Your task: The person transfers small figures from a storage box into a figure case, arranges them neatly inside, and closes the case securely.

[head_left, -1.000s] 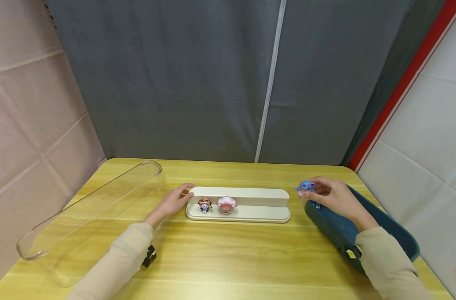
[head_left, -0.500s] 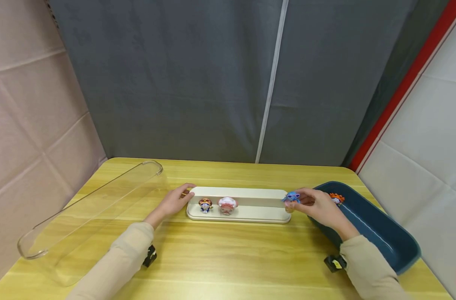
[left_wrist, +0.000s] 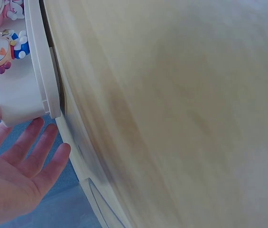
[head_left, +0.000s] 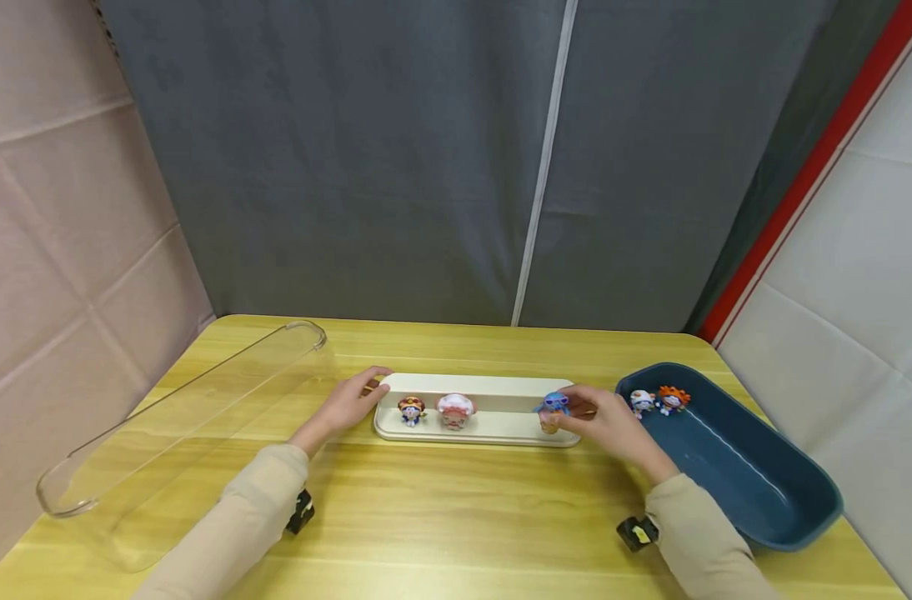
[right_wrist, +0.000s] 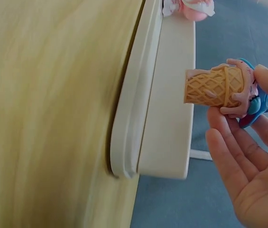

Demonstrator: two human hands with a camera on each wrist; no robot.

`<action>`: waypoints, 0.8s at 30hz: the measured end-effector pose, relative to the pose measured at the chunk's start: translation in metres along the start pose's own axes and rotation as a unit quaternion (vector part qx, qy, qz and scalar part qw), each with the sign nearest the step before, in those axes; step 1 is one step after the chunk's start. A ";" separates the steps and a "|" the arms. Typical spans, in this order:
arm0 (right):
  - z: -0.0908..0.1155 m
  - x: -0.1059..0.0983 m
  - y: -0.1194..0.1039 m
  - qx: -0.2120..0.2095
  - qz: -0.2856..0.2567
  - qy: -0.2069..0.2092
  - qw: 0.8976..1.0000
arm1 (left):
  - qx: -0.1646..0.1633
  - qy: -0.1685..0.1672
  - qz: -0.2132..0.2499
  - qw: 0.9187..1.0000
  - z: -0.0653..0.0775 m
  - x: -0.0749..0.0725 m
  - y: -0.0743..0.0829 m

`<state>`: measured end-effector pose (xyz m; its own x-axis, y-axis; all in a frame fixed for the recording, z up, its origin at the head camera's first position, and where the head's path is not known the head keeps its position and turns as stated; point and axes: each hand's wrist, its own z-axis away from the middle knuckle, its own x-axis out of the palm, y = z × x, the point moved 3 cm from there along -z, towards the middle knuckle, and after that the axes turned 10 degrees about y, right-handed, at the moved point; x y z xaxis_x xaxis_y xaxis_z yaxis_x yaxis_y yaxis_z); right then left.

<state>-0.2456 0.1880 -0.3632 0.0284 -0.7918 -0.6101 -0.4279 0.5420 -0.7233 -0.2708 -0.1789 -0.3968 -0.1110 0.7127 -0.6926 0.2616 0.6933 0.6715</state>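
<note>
My right hand [head_left: 602, 423] pinches a blue figurine with purple glasses set in an ice-cream cone [right_wrist: 214, 88], held over the right end of a white two-step display stand [head_left: 501, 427]. On the stand's left part are a small figurine with a red-and-gold headdress [head_left: 411, 411] and a pink figurine with a white hat [head_left: 455, 411]. My left hand [head_left: 348, 403] touches the stand's left end, thumb and fingertips right at its edge in the left wrist view, fingers loosely extended.
A dark blue bin [head_left: 749, 467] on the right contains a white figurine [head_left: 640, 402] and an orange-maned figurine [head_left: 673, 399]. A clear plastic cover [head_left: 193, 425] lies slantwise on the wooden table [head_left: 456, 517] at left. A grey curtain [head_left: 366, 167] hangs behind.
My right hand has carried the blue cone figurine left from above the bin to the stand's right end, bringing the bin's two figurines into view. My left hand stays at the stand.
</note>
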 end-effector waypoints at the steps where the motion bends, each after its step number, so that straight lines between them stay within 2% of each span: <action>1: -0.001 0.002 -0.001 0.000 -0.006 -0.001 1.000 | 0.000 0.000 0.000 1.000 0.000 0.000 0.000; 10: -0.006 0.020 -0.005 -0.017 -0.014 0.019 1.000 | 0.000 -0.001 0.001 1.000 0.000 0.000 0.000; 17: -0.010 0.032 -0.009 -0.009 -0.008 0.040 0.999 | -0.001 0.000 0.005 1.000 0.000 -0.002 0.003; 24: -0.014 0.042 -0.017 -0.005 -0.007 0.036 0.999 | 0.001 -0.001 0.003 1.000 -0.001 -0.001 0.002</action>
<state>-0.2499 0.1418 -0.3724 -0.0315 -0.8177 -0.5747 -0.4368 0.5285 -0.7280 -0.2707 -0.1784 -0.3948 -0.1074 0.7160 -0.6898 0.2639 0.6895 0.6745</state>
